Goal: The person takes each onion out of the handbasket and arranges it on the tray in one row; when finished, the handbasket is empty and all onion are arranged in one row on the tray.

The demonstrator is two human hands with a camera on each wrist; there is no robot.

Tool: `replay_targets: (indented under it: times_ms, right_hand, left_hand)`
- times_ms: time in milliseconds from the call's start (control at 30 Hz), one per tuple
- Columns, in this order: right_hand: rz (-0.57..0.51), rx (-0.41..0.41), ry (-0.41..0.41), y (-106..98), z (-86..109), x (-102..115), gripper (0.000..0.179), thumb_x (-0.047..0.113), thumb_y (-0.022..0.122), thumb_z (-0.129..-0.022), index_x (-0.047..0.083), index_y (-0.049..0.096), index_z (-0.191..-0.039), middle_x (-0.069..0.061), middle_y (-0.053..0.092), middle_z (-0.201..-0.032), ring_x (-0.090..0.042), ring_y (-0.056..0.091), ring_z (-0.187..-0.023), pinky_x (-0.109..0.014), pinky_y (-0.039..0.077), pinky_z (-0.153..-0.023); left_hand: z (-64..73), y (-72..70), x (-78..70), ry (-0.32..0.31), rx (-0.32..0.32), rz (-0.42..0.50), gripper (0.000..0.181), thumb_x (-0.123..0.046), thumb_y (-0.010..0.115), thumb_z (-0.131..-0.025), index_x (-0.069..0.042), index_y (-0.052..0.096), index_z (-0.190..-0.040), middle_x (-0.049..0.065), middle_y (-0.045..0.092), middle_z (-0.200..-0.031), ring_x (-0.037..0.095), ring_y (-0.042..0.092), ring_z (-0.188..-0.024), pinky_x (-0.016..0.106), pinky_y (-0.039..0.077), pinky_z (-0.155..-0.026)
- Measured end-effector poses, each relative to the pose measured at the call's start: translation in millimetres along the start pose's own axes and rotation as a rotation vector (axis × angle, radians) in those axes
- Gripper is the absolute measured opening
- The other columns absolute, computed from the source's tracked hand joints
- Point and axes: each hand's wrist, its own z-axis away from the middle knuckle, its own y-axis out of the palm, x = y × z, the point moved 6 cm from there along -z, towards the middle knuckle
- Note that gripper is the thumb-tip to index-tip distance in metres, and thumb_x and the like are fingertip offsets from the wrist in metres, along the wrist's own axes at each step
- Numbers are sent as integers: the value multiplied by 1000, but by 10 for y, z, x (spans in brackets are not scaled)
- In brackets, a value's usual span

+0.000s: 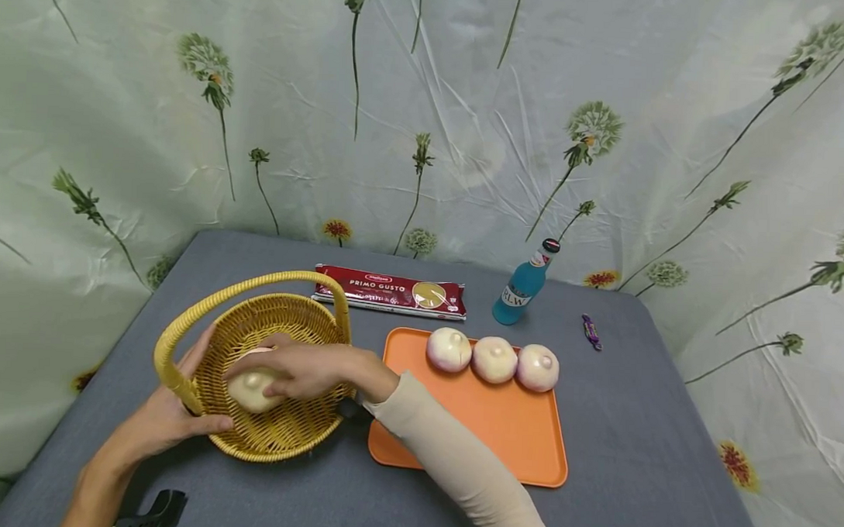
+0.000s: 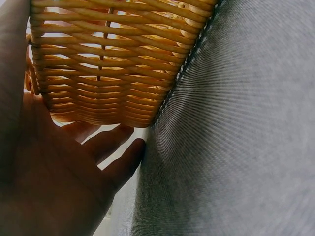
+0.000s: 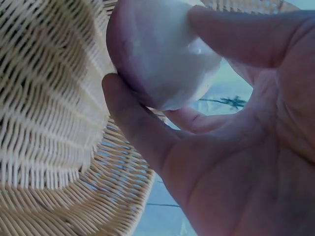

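My right hand (image 1: pixel 296 369) reaches down inside a yellow wicker basket (image 1: pixel 304 430) and grips a round white-and-purple turnip (image 1: pixel 253 391). In the right wrist view, thumb and fingers press the turnip (image 3: pixel 157 59) from opposite sides, close to the woven wall. At the basket's near left side, my left hand (image 1: pixel 168 414) holds it with the thumb at the rim and the fingers around the outside. The left wrist view shows those fingers (image 2: pixel 123 160) beneath the basket's woven side (image 2: pixel 113 64). The basket's arched handle stands upright.
Right of the basket lies an orange tray (image 1: pixel 486 428) with three similar turnips (image 1: pixel 494 361) along its far edge. Behind are a red Primo Gusto packet (image 1: pixel 393 291) and a blue bottle (image 1: pixel 522 290). A purple-wrapped candy (image 1: pixel 591 332) lies farther right. A floral curtain hangs behind the table.
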Motion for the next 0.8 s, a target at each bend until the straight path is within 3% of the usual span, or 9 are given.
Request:
replay_targets:
  times_ms: [200,333,500,800]
  right_hand:
    - [-32,-43,-56,-61,144,13,54,24,55,-103,23,39,-155,3,48,-147,-7,36,-120,-14,31,-99]
    - [-41,-93,-108,-77,250,34,59,28,65,-99,20,42,-153,1,48,-147,-8,36,-125,-16,30,-101]
    - [-69,-148,-112,-77,389,30,67,28,74,-92,20,42,-151,0,44,-149,-8,34,-131,-16,29,-105]
    - [-98,-266,-152,-86,573,36,62,26,72,-94,18,44,-148,-3,46,-145,-8,39,-129,-17,33,-105]
  left_hand:
    - [-6,5,0,-6,1,-3,141,1,91,-62,-24,-5,-162,22,3,-166,-12,11,-142,1,16,-103]
    - [-10,-3,0,-13,-7,-15,142,1,91,-61,-24,-5,-162,23,4,-166,-11,11,-142,0,15,-102]
    - [-17,2,-2,-18,-6,-26,142,0,92,-62,-25,-5,-162,23,3,-166,-8,8,-143,0,12,-102]
    - [-9,-3,-1,-23,-13,-36,142,-2,92,-60,-20,-4,-163,22,3,-166,-5,6,-144,0,10,-102]
